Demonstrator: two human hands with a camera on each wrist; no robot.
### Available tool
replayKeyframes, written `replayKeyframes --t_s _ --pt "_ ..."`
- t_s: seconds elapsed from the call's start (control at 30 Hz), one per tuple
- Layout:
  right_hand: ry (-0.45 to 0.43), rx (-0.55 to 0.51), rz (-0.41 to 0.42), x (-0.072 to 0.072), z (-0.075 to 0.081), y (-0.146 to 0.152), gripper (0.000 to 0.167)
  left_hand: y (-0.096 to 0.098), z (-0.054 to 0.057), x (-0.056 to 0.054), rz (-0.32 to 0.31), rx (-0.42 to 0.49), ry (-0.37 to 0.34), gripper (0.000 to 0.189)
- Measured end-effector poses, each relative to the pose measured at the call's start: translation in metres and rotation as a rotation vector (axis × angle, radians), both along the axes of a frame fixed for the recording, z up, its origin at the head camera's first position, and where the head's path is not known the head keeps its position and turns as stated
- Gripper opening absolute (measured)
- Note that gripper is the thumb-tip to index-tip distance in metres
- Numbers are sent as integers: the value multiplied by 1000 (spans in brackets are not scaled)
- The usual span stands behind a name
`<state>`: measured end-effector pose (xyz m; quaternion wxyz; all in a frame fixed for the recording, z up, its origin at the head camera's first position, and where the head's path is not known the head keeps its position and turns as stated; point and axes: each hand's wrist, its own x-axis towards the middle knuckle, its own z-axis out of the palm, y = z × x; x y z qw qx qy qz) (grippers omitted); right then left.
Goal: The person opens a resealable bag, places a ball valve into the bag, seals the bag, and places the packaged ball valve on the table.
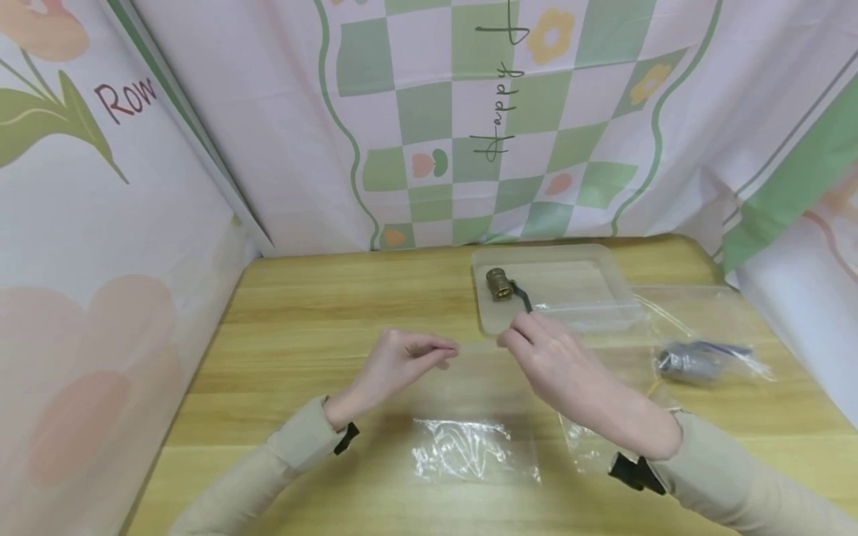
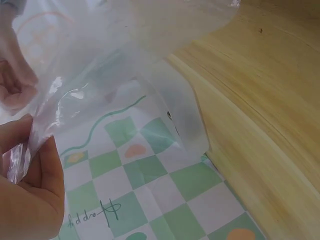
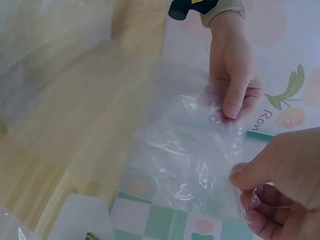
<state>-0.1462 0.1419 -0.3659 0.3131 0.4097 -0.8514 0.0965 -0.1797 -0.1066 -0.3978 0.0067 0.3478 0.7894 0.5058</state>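
Note:
A clear plastic bag hangs between both hands above the wooden table, its upper edge stretched level and glare along its lower part. At the left end of that edge, my left hand pinches the film between thumb and fingers. My right hand pinches the other end, just in front of a translucent tray. The right wrist view shows the wrinkled bag spread between the two hands, with nothing visible inside it. A brass valve with a dark lever sits in the tray's left part.
At the right lies another clear bag with a grey valve with a blue lever inside. More clear film lies under the right forearm. Printed curtains stand along the back and sides of the wooden table.

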Motion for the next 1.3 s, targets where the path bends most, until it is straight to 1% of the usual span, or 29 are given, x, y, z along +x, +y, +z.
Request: replayKeyframes --t_s 0.1,0.23,0.27,0.33,0.47,0.6,0.73,0.83,1.03,1.13,1.23,1.3 --pt "9 -44 9 -2 0 -1 18 0 1 1 0 24 -5 16" --pt "39 -82 17 -5 -1 -2 6 1 0 0 -28 41 7 15" --pt "41 -82 13 -5 -2 -2 6 2 0 0 -34 41 12 15" --pt "45 -75 -5 -5 -3 -3 6 3 -1 0 -40 38 15 15" --pt "42 -51 -43 -3 -5 -4 15 4 -2 -1 -40 29 23 15" --pt "47 -41 -61 -2 -5 -5 11 4 -1 -1 -28 17 23 15" --pt "27 -31 -56 0 -5 -5 14 3 2 -1 -10 -13 -10 15" --pt "0 -16 -54 3 -5 -4 21 4 5 -2 -6 -30 -32 16" --pt "-36 4 -53 8 -4 -4 33 4 7 -1 -11 -30 -57 16" --pt "-38 4 -41 8 -5 -4 37 4 6 -1 -15 -28 -60 16" --pt "0 -10 -4 6 -6 -3 32 4 6 -2 -17 -16 -65 17" --pt "41 -32 28 4 -6 -4 22 3 5 -2 -15 -8 -65 17"
